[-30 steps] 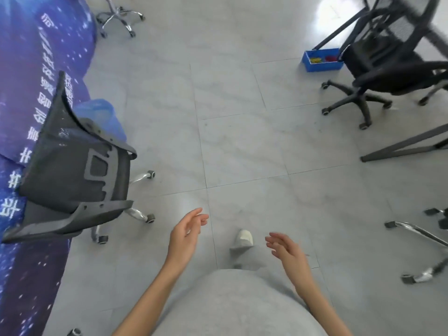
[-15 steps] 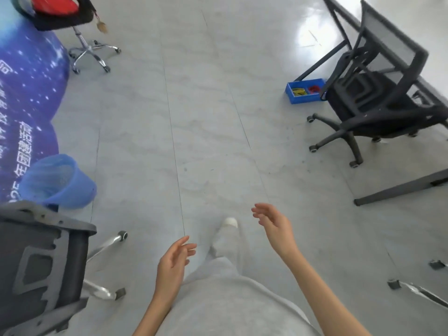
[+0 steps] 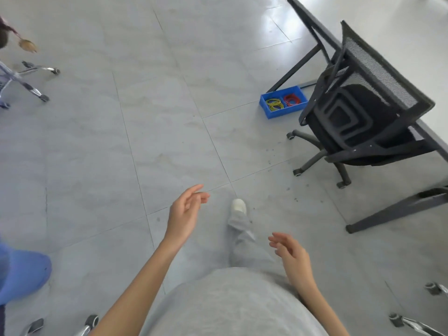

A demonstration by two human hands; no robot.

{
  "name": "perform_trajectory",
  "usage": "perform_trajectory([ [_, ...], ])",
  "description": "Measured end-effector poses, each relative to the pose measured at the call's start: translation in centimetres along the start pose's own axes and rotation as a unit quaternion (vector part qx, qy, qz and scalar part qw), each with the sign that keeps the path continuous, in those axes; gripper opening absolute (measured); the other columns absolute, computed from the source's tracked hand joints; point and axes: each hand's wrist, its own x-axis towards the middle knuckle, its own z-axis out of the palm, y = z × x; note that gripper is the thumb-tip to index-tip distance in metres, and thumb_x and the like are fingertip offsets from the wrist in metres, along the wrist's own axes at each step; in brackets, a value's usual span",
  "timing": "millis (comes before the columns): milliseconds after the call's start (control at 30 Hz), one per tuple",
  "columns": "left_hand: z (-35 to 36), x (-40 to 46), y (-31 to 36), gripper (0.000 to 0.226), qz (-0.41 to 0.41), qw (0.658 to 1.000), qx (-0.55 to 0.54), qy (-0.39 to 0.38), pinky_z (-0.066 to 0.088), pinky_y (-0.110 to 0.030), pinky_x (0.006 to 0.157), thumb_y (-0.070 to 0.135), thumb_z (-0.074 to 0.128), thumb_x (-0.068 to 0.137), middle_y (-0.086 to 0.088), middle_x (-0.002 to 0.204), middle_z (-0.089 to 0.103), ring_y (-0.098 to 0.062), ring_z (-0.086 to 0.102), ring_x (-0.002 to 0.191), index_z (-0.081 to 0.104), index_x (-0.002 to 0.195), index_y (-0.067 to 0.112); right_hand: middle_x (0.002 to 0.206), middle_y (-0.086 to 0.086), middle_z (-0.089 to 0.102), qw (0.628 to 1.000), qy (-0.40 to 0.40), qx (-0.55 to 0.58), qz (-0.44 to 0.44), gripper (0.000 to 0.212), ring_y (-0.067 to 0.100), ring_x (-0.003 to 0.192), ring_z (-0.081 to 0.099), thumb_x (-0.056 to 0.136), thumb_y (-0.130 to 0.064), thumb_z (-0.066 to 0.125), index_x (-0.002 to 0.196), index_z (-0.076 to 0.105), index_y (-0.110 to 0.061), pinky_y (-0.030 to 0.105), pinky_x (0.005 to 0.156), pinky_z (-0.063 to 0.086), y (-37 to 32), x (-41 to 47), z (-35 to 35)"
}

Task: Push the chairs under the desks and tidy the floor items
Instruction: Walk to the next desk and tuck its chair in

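A black mesh office chair (image 3: 358, 117) stands on the right, partly under a white desk (image 3: 412, 40) with a black frame. On the floor just left of the chair sits a blue tray (image 3: 266, 110) holding yellow and red rubber bands. My left hand (image 3: 185, 212) is raised over the floor, fingers relaxed, holding nothing. Lower right, my right hand (image 3: 289, 253) hangs with loosely curled fingers and is empty too. Both hands are well short of the chair and tray.
A blue bin (image 3: 23, 272) lies at the left edge. Chrome chair wheels (image 3: 89, 322) show at the bottom left, another chrome chair base (image 3: 26, 81) stands upper left, and more castors (image 3: 431, 287) sit at the lower right. Grey tiled floor fills the middle.
I have stepped forward and turned right: the black chair and blue tray are nearer. The grey chair on the left has left the view. My left hand rose, my right hand dropped.
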Motion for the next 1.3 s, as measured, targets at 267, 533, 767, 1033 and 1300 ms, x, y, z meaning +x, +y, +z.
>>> perform_trajectory([
  [267, 2.8, 15.6, 4.1, 0.021, -0.064, 0.996, -0.014, 0.052, 0.048, -0.026, 0.077, 0.029, 0.047, 0.085, 0.013, 0.089, 0.073, -0.006, 0.067, 0.085, 0.059, 0.101, 0.034, 0.092, -0.011, 0.066, 0.994, -0.068, -0.032, -0.084, 0.030, -0.009, 0.081, 0.061, 0.089, 0.003, 0.043, 0.100, 0.057, -0.022, 0.008, 0.073, 0.046, -16.7, 24.6, 0.0],
  [533, 2.8, 31.6, 9.8, 0.024, -0.105, 0.984, -0.054, 0.130, 0.049, -0.029, 0.080, 0.008, 0.041, 0.096, -0.004, 0.095, 0.069, -0.015, 0.066, 0.088, 0.059, 0.108, 0.018, 0.094, -0.007, 0.065, 0.984, -0.101, -0.036, -0.143, 0.030, -0.005, 0.081, 0.061, 0.088, 0.003, 0.042, 0.110, 0.059, -0.011, 0.015, 0.078, 0.047, -32.4, 43.9, 2.6],
  [767, 2.4, 52.8, 16.2, 0.026, -0.087, 0.996, 0.007, 0.031, 0.049, -0.027, 0.076, 0.006, 0.041, 0.095, -0.001, 0.094, 0.070, 0.000, 0.066, 0.076, 0.060, 0.107, 0.019, 0.093, -0.004, 0.066, 0.995, -0.056, -0.046, -0.069, 0.029, -0.011, 0.076, 0.061, 0.088, 0.003, 0.044, 0.103, 0.059, -0.017, 0.011, 0.072, 0.046, -37.3, 57.4, 4.7],
  [1033, 4.8, 77.1, 29.2, 0.028, -0.021, 0.989, 0.085, -0.117, 0.048, -0.017, 0.076, 0.032, 0.041, 0.080, 0.008, 0.090, 0.071, -0.004, 0.066, 0.084, 0.059, 0.102, 0.030, 0.091, -0.007, 0.068, 0.999, 0.016, -0.023, 0.031, 0.033, -0.010, 0.078, 0.060, 0.088, 0.004, 0.045, 0.092, 0.058, -0.026, 0.005, 0.069, 0.044, -42.7, 67.9, 3.5],
  [1300, 12.4, 94.2, 35.7, 0.026, -0.010, 0.977, 0.106, -0.184, 0.048, -0.022, 0.079, 0.030, 0.042, 0.083, 0.009, 0.090, 0.071, -0.006, 0.066, 0.086, 0.059, 0.103, 0.029, 0.091, -0.009, 0.065, 0.996, 0.082, 0.007, 0.043, 0.029, -0.015, 0.081, 0.057, 0.089, 0.002, 0.045, 0.099, 0.057, -0.022, 0.007, 0.070, 0.043, -49.3, 83.8, 1.5],
])
